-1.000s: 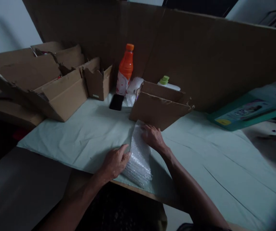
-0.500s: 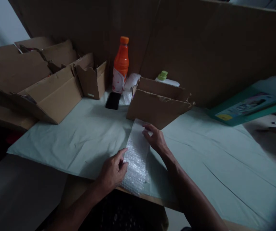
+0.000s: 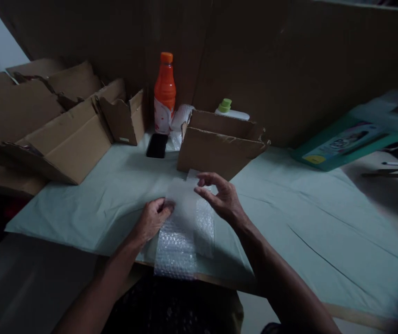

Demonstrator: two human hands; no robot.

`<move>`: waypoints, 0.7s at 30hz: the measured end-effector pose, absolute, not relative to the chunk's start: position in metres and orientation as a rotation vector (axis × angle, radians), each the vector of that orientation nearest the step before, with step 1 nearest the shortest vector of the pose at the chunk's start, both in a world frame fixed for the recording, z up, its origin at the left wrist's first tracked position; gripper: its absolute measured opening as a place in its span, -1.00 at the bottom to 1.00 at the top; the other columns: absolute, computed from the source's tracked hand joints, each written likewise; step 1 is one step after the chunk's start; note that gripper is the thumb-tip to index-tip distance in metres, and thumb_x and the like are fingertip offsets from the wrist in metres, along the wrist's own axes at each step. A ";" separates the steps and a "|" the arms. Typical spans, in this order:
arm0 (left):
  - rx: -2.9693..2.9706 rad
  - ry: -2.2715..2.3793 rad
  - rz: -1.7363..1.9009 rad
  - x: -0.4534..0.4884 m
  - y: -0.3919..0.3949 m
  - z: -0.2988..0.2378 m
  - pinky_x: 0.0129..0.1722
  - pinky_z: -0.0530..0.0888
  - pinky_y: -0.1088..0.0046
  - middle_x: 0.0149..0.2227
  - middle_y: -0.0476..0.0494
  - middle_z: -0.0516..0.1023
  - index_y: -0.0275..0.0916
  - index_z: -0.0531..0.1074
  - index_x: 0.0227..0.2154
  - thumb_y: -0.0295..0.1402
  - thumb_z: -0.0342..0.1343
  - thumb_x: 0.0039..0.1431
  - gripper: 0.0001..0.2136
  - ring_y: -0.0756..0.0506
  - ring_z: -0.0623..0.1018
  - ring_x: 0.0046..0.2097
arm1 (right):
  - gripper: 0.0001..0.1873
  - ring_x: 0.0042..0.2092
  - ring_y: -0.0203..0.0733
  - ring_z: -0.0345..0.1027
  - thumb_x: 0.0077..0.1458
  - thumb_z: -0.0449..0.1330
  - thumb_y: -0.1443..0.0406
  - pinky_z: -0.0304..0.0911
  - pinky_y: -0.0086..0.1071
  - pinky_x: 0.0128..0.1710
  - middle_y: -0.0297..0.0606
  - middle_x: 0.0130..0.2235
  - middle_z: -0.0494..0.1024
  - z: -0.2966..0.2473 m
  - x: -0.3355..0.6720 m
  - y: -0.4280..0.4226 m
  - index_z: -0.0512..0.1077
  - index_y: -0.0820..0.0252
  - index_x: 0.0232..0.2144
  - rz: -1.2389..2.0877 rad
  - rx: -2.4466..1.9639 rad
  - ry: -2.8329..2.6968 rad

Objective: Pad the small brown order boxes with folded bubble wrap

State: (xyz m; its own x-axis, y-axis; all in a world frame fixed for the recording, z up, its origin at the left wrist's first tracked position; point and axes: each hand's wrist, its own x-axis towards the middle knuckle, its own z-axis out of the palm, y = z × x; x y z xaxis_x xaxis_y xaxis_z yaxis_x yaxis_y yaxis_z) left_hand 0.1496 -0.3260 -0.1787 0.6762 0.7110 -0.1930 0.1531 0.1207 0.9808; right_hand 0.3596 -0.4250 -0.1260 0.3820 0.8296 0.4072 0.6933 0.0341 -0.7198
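Note:
A clear sheet of bubble wrap point(image 3: 176, 253) lies near the table's front edge, its lower end hanging slightly past it. Its left layer is spread sideways, and a second layer shows along the right. My left hand point(image 3: 151, 218) pinches the left edge of the wrap between thumb and fingers. Over the upper right part of the wrap is my right hand point(image 3: 221, 197), fingers curled, with a gap between thumb and forefinger and nothing visible held there. Just beyond the fingertips stands an open cardboard box point(image 3: 216, 150).
Several cardboard bins point(image 3: 80, 139) stand at the left. An orange-capped bottle point(image 3: 165, 88), a black phone point(image 3: 157, 145) and a white bottle with a green cap point(image 3: 225, 105) are at the back. A green jug point(image 3: 341, 139) leans at the right on the pale cloth point(image 3: 306, 222).
The narrow bubble wrap has been spread to the left, now showing two layers. My left hand has moved up and left with its edge. My right hand has shifted slightly, its fingers parting.

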 end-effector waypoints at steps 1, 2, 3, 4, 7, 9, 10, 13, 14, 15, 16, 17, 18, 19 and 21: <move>1.396 0.774 0.493 0.147 -0.325 -0.179 -0.38 0.37 0.48 -0.44 -0.02 0.50 -0.30 0.50 -0.22 -0.14 0.19 0.03 -0.66 -0.03 0.46 -0.39 | -0.64 -0.24 -0.15 0.47 0.18 0.19 0.02 0.37 -0.27 -0.20 -0.24 -0.28 0.62 -0.129 0.370 -0.430 0.53 0.14 -0.14 0.154 -1.798 -1.318; 1.358 0.785 0.534 0.143 -0.325 -0.179 -0.41 0.35 0.50 -0.45 -0.01 0.50 -0.30 0.51 -0.29 -0.12 0.21 0.03 -0.68 -0.02 0.44 -0.42 | -0.61 -0.25 -0.12 0.47 0.20 0.15 0.00 0.36 -0.25 -0.22 -0.21 -0.28 0.62 -0.134 0.381 -0.436 0.54 0.16 -0.19 0.126 -1.928 -1.278; 1.308 0.801 0.586 0.137 -0.325 -0.179 -0.41 0.35 0.52 -0.46 0.00 0.50 -0.29 0.51 -0.32 -0.11 0.23 0.01 -0.68 -0.01 0.43 -0.43 | -0.58 -0.25 -0.08 0.47 0.22 0.12 -0.02 0.34 -0.23 -0.22 -0.17 -0.29 0.62 -0.141 0.390 -0.441 0.55 0.18 -0.24 0.093 -2.079 -1.242; 1.249 0.814 0.630 0.130 -0.325 -0.179 -0.40 0.36 0.52 -0.45 0.00 0.51 -0.29 0.51 -0.33 -0.10 0.26 0.00 -0.67 0.00 0.43 -0.42 | -0.56 -0.23 -0.04 0.47 0.22 0.10 -0.03 0.33 -0.19 -0.20 -0.13 -0.28 0.62 -0.148 0.397 -0.445 0.55 0.19 -0.29 0.054 -2.235 -1.221; 1.105 0.820 0.691 0.112 -0.325 -0.176 -0.38 0.39 0.53 -0.42 -0.03 0.56 -0.30 0.52 -0.31 -0.10 0.31 -0.04 -0.64 -0.01 0.48 -0.41 | -0.60 -0.08 0.11 0.42 0.16 0.18 -0.01 0.27 -0.04 -0.08 0.00 -0.17 0.60 -0.170 0.396 -0.446 0.55 0.20 -0.30 -0.079 -2.518 -1.268; 1.067 0.812 0.698 0.106 -0.327 -0.174 -0.38 0.41 0.53 -0.38 -0.05 0.59 -0.30 0.53 -0.27 -0.11 0.32 -0.03 -0.64 -0.02 0.50 -0.40 | -0.71 -0.02 0.13 0.38 0.12 0.23 0.09 0.23 -0.02 -0.02 0.03 -0.10 0.58 -0.179 0.382 -0.438 0.53 0.21 -0.30 -0.066 -2.452 -1.324; 1.063 0.803 0.695 0.104 -0.328 -0.173 -0.39 0.41 0.53 -0.37 -0.06 0.60 -0.30 0.53 -0.26 -0.12 0.32 -0.01 -0.64 -0.01 0.51 -0.40 | -0.79 -0.02 0.11 0.38 0.11 0.24 0.16 0.22 -0.04 -0.02 0.00 -0.10 0.58 -0.181 0.375 -0.435 0.51 0.20 -0.33 -0.029 -2.384 -1.344; 1.094 0.764 0.662 0.104 -0.334 -0.172 -0.38 0.43 0.53 -0.33 -0.08 0.63 -0.29 0.53 -0.21 -0.14 0.30 0.06 -0.66 -0.01 0.53 -0.39 | -0.89 -0.17 -0.05 0.42 0.10 0.19 0.28 0.28 -0.19 -0.13 -0.16 -0.26 0.59 -0.179 0.363 -0.435 0.43 0.17 -0.45 0.081 -2.230 -1.347; 1.111 0.738 0.643 0.105 -0.338 -0.171 -0.36 0.45 0.51 -0.32 -0.09 0.64 -0.29 0.52 -0.17 -0.14 0.28 0.09 -0.65 -0.02 0.55 -0.38 | -0.85 -0.27 -0.11 0.42 0.13 0.16 0.27 0.30 -0.26 -0.22 -0.21 -0.35 0.56 -0.175 0.363 -0.440 0.40 0.16 -0.47 0.095 -2.214 -1.340; 1.127 0.706 0.617 0.105 -0.342 -0.169 -0.34 0.46 0.49 -0.31 -0.10 0.64 -0.29 0.50 -0.10 -0.15 0.26 0.12 -0.63 -0.04 0.56 -0.37 | -0.81 -0.35 -0.15 0.39 0.16 0.13 0.24 0.30 -0.31 -0.32 -0.25 -0.42 0.53 -0.171 0.366 -0.449 0.38 0.15 -0.48 0.120 -2.181 -1.315; 1.138 0.671 0.583 0.105 -0.346 -0.166 -0.33 0.47 0.47 -0.30 -0.11 0.64 -0.29 0.47 -0.03 -0.15 0.24 0.15 -0.60 -0.05 0.57 -0.36 | -0.78 -0.42 -0.19 0.37 0.18 0.11 0.21 0.29 -0.34 -0.39 -0.28 -0.47 0.50 -0.165 0.369 -0.461 0.37 0.15 -0.48 0.170 -2.119 -1.267; 1.147 0.635 0.541 0.107 -0.351 -0.163 -0.32 0.48 0.46 -0.30 -0.12 0.64 -0.28 0.42 0.05 -0.15 0.22 0.17 -0.55 -0.06 0.58 -0.36 | -0.76 -0.46 -0.21 0.35 0.19 0.12 0.17 0.28 -0.36 -0.44 -0.30 -0.49 0.48 -0.159 0.374 -0.474 0.37 0.14 -0.48 0.240 -2.028 -1.190; 1.150 0.600 0.500 0.109 -0.356 -0.158 -0.33 0.49 0.45 -0.31 -0.12 0.64 -0.27 0.37 0.12 -0.15 0.21 0.19 -0.51 -0.07 0.58 -0.37 | -0.76 -0.48 -0.23 0.34 0.16 0.16 0.14 0.28 -0.38 -0.47 -0.32 -0.51 0.47 -0.151 0.378 -0.488 0.38 0.14 -0.47 0.317 -1.914 -1.082; 1.151 0.565 0.466 0.112 -0.361 -0.152 -0.35 0.48 0.45 -0.32 -0.11 0.63 -0.26 0.32 0.17 -0.15 0.20 0.19 -0.47 -0.07 0.58 -0.38 | -0.76 -0.49 -0.24 0.34 0.10 0.23 0.12 0.28 -0.39 -0.49 -0.34 -0.51 0.47 -0.143 0.382 -0.503 0.40 0.14 -0.47 0.392 -1.788 -0.948; 1.146 0.493 0.422 0.125 -0.368 -0.141 -0.35 0.48 0.46 -0.34 -0.09 0.62 -0.22 0.28 0.21 -0.14 0.20 0.20 -0.44 -0.06 0.57 -0.39 | -0.75 -0.51 -0.28 0.32 -0.07 0.39 0.13 0.26 -0.43 -0.54 -0.36 -0.49 0.49 -0.127 0.387 -0.531 0.47 0.12 -0.42 0.502 -1.568 -0.665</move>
